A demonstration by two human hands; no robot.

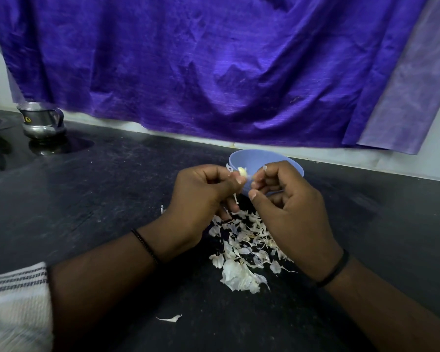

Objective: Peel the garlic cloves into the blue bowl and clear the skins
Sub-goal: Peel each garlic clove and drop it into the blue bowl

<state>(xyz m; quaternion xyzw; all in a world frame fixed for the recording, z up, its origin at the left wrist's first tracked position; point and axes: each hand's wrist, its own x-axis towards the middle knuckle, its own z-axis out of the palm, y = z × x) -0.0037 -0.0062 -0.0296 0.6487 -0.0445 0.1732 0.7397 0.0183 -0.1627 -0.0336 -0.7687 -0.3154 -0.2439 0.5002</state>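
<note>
Head view: garlic clove (242, 171) pinched at left hand (198, 199) fingertips, skin shred pinched by right hand (287, 207) just beside, both held directly over near rim of blue bowl (254, 158), skins (244, 247) heaped nearer.

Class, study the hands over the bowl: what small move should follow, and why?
Probably the right hand pulls the last skin away, since the left hand pinches a garlic clove with shreds clinging. The clove would then drop into the blue bowl behind it, the skin onto the skin pile.
</note>
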